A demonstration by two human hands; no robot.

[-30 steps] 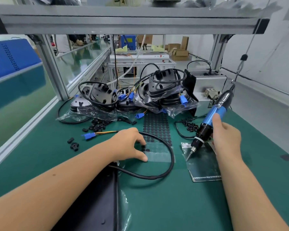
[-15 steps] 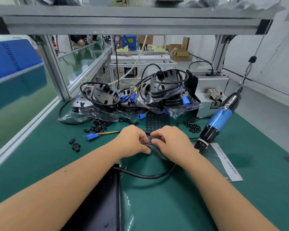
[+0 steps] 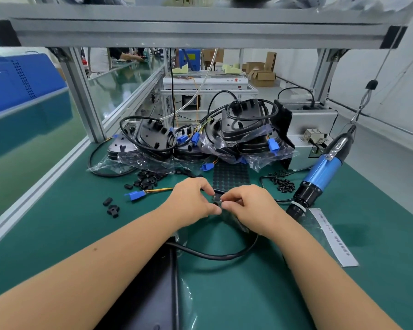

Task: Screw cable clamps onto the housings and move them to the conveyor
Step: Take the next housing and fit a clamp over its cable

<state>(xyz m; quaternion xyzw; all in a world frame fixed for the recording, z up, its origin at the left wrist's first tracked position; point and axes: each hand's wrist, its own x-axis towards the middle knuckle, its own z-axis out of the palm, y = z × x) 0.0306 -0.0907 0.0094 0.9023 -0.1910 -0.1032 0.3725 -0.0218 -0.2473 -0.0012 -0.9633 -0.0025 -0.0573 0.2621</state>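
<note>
Your green bench mat (image 3: 343, 294) spreads under an aluminium frame (image 3: 81, 91), with a green conveyor (image 3: 119, 77) running off beyond the frame on the left. At the back of the mat sits a heap of black housings (image 3: 243, 120) wound with their own cables, several of them lying in clear plastic bags (image 3: 260, 158); blue connectors (image 3: 272, 145) poke out among them. A grey metal box (image 3: 305, 125) stands just right of that heap. Close to you, at the bottom edge, lies one more black housing (image 3: 148, 294), and its black cable (image 3: 215, 256) loops out across the mat and up toward your hands. A blue electric screwdriver (image 3: 320, 172) hangs tilted from a cord on your right, its tip down near a clear bag with a white label (image 3: 332, 236).

Behind your hands lies a black sheet of small round pads (image 3: 229, 175). Loose black cable clamps (image 3: 148, 181) are piled to the left of it, two more clamps (image 3: 111, 207) lie apart nearer the mat's edge, and a small scatter of black screws (image 3: 283, 184) lies to the right.

Your left hand (image 3: 191, 201) and right hand (image 3: 250, 208) meet at the centre of the mat, fingertips curled and pinching one small dark piece (image 3: 217, 199) between them; you cannot tell from here exactly what it is.
</note>
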